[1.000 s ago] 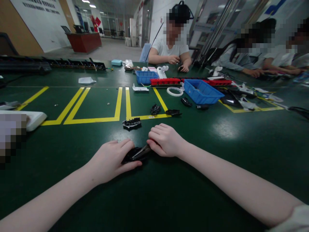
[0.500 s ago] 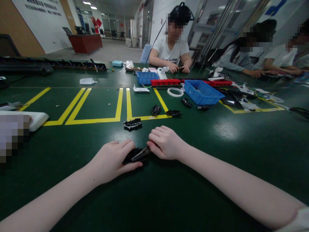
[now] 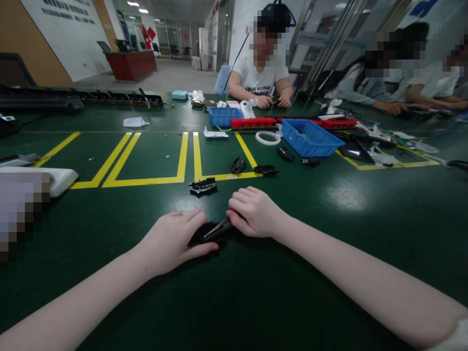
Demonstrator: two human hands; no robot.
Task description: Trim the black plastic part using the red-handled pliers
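Hands: left hand (image 3: 175,241) clamps black part (image 3: 201,234) | right hand (image 3: 256,213) grips pliers (image 3: 218,227) touching it

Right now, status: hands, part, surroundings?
Left hand pins black part on table. Right hand grips pliers at it. Loose black pieces just beyond.

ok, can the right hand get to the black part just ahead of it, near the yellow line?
Probably yes. The black part lies alone on bare green table just beyond the right hand, nothing between. But that hand is shut on a tool pressed to the piece under the left hand.
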